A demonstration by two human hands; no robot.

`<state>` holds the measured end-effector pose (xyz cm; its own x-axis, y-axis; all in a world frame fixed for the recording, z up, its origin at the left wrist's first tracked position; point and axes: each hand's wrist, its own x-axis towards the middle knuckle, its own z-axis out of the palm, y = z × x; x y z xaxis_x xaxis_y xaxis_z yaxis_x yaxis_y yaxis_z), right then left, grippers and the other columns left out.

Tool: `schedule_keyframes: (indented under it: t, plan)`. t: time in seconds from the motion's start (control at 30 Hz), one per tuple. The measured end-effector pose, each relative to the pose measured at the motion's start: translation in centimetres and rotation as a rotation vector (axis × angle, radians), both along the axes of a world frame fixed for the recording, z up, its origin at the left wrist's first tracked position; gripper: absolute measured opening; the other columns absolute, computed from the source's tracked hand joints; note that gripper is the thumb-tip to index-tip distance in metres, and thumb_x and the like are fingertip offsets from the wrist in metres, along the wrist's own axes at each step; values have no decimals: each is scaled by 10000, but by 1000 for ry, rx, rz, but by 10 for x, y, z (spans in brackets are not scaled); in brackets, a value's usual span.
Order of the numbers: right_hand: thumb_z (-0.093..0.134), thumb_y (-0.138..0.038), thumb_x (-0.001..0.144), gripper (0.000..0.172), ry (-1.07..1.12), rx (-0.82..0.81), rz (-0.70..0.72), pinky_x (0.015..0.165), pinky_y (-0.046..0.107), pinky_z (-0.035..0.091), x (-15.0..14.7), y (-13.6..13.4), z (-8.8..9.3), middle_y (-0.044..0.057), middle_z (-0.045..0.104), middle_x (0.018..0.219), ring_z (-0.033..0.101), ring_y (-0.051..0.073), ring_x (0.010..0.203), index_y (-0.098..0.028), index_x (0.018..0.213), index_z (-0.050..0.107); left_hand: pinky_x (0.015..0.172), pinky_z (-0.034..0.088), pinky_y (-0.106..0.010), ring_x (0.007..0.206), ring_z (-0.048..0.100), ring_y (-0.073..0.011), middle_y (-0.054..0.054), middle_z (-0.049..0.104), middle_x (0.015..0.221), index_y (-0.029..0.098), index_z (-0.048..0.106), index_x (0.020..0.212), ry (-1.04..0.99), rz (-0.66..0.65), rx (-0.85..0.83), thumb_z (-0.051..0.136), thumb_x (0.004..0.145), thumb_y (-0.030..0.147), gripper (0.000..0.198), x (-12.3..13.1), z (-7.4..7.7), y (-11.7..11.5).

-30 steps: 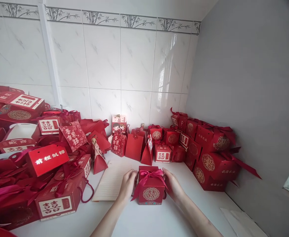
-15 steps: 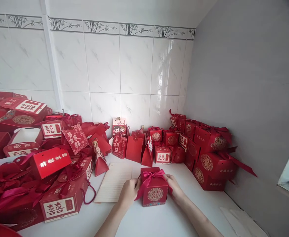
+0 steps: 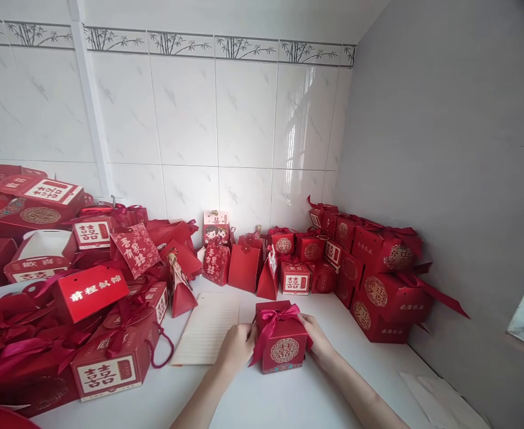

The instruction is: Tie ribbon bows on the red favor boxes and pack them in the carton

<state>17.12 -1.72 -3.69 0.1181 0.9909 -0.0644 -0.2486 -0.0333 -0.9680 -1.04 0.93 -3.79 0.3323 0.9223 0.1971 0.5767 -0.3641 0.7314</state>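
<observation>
A red gift box (image 3: 282,353) with a round gold emblem stands on the white table in front of me. A dark pink ribbon (image 3: 274,322) is tied in a bow across its top, one tail hanging down the left side. My left hand (image 3: 238,344) is closed at the box's left side, thumb against its edge. On the opposite side my right hand (image 3: 316,339) grips the box, its fingertips partly hidden behind it. A lined notebook (image 3: 208,330) lies open just beyond my left hand.
Red boxes and bags (image 3: 109,375) are heaped on the left. Small red bags (image 3: 245,265) stand by the tiled wall. Ribboned boxes (image 3: 389,301) are stacked against the grey wall at right. White paper (image 3: 436,396) lies at the table's right edge.
The box has turned very slightly between my hands, which keep their places at its sides. The view has shifted a little; nothing else has moved.
</observation>
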Motion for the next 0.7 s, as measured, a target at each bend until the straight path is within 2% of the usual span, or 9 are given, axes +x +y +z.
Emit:
schedule_keyframes:
  t: [0.7]
  plan:
    - [703, -653, 500, 536, -19, 11, 8, 500, 236, 261, 3, 1, -7, -29, 512, 474, 425, 116, 476, -171, 538, 471, 483, 199, -255, 455, 297, -105, 18, 361, 460, 203, 283, 482, 14, -1, -10, 275, 829, 392, 395, -1, 3, -3]
